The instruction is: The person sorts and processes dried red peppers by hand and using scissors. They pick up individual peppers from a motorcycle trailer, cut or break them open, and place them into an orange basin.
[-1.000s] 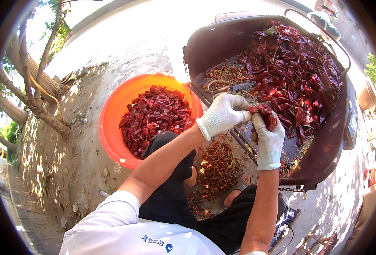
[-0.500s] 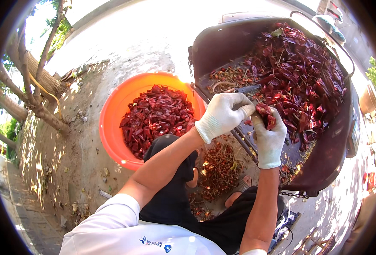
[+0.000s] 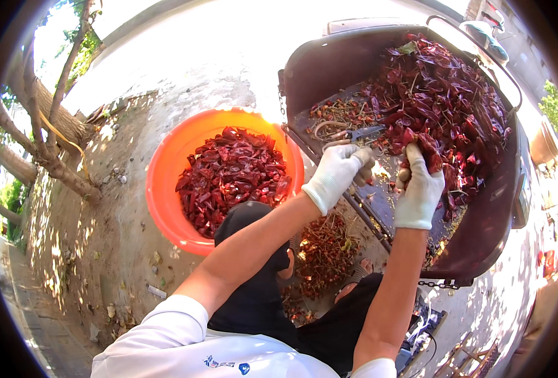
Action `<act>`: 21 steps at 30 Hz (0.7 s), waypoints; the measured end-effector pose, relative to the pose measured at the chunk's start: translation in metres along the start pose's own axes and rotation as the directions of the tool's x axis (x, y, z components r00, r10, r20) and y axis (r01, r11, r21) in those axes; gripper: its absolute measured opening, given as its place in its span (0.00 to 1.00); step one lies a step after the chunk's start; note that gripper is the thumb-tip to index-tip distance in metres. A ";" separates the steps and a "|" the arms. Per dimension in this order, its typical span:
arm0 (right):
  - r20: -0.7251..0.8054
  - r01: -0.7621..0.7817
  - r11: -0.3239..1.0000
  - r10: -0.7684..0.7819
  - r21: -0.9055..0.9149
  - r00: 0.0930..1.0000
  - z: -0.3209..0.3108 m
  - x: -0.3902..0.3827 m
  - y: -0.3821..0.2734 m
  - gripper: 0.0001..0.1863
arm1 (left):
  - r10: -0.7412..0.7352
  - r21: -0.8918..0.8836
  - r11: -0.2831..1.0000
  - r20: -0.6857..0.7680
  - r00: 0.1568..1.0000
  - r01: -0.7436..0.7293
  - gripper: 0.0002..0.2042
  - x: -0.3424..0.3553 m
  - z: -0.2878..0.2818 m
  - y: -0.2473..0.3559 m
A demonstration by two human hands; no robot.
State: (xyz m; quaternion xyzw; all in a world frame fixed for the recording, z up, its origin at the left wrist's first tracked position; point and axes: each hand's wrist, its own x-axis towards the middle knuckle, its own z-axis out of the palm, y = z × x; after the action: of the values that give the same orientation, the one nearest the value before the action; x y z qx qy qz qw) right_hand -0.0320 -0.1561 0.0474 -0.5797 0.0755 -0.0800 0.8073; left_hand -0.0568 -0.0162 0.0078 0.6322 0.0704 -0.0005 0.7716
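Both hands wear white knitted gloves. My right hand (image 3: 419, 189) is closed on dried red chili peppers (image 3: 428, 151) at the near edge of a heap. To its left, and apart from it, my left hand (image 3: 342, 171) is above the near edge of a dark cart tub (image 3: 329, 53). Its fingers are curled together, and whatever they may hold is hidden. The heap of whole dried chilies (image 3: 443, 94) fills the tub's far and right side. Just beyond my left hand, scissors (image 3: 364, 132) lie in the tub among stem scraps (image 3: 342, 112).
An orange basin (image 3: 165, 208) with red chili pieces (image 3: 235, 176) stands at my left knee. Discarded stems (image 3: 326, 255) lie on the ground between my feet. A chain (image 3: 440, 285) hangs at the tub's near corner. A tree (image 3: 58, 138) grows at the left.
My right hand has moved right and away from my left hand, into the chili heap. The red chili earlier held up between the hands is no longer seen there.
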 end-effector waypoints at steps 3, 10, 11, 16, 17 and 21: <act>0.299 0.133 0.983 -0.089 -0.129 0.950 0.043 -0.021 0.002 0.16 | -0.049 0.176 0.984 0.154 0.987 0.021 0.13 0.003 0.008 -0.050; 0.853 0.684 0.662 -0.126 -0.308 0.506 0.072 -0.054 0.017 0.25 | -0.138 0.359 0.933 0.413 0.900 -0.022 0.12 -0.022 0.044 -0.047; 0.810 0.602 0.728 -0.112 -0.327 0.576 0.062 -0.044 0.013 0.17 | -0.025 0.327 0.935 0.449 0.893 -0.139 0.12 -0.020 0.039 -0.059; 0.362 0.468 0.541 -0.297 -0.699 0.884 -0.036 0.024 0.000 0.09 | -0.226 0.219 0.964 0.374 0.899 0.151 0.15 -0.026 0.043 -0.012; 0.265 0.385 0.459 -0.305 -0.801 0.915 -0.057 0.042 0.006 0.08 | -0.206 0.187 0.971 0.357 0.911 0.147 0.15 -0.023 0.046 -0.010; 0.216 0.230 0.018 -0.287 -0.973 0.933 -0.106 0.078 0.036 0.17 | -0.134 0.050 0.991 0.313 0.940 0.125 0.14 -0.014 0.048 -0.001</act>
State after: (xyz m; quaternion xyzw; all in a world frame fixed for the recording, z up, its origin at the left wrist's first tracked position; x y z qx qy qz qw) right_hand 0.0232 -0.2596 -0.0226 -0.9719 0.0198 -0.1644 0.1673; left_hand -0.0653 -0.0641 0.0175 0.6294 -0.0125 -0.1533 0.7617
